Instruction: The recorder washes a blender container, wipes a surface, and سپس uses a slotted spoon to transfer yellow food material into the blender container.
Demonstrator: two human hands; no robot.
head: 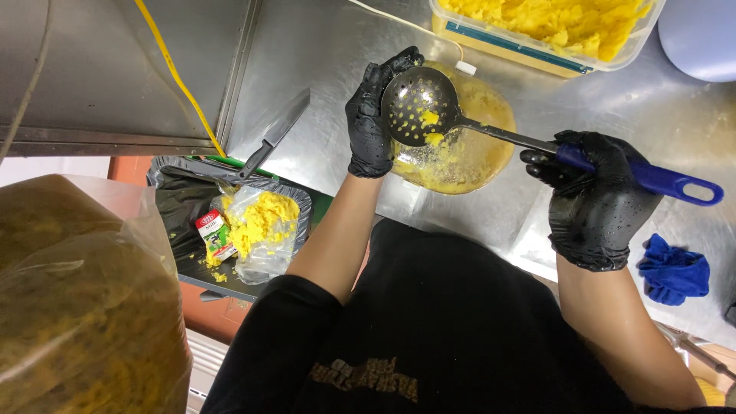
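Observation:
Both my hands wear black gloves. My right hand [594, 195] grips the blue handle [667, 182] of a perforated metal skimmer spoon [419, 107]. Bits of yellow mash stick to the spoon's bowl. My left hand [372, 123] holds the left rim of the spoon's bowl, fingers curled over its edge. The spoon hovers above a round glass bowl [475, 149] smeared with yellow residue, which sits on the steel counter [322, 84].
A clear tub of yellow mash [548, 27] stands at the counter's far edge. A knife [276, 134] lies at the left. Below it a black-lined bin [184, 207] holds a plastic bag with yellow scraps and a small carton. A blue cloth [675, 272] lies at the right.

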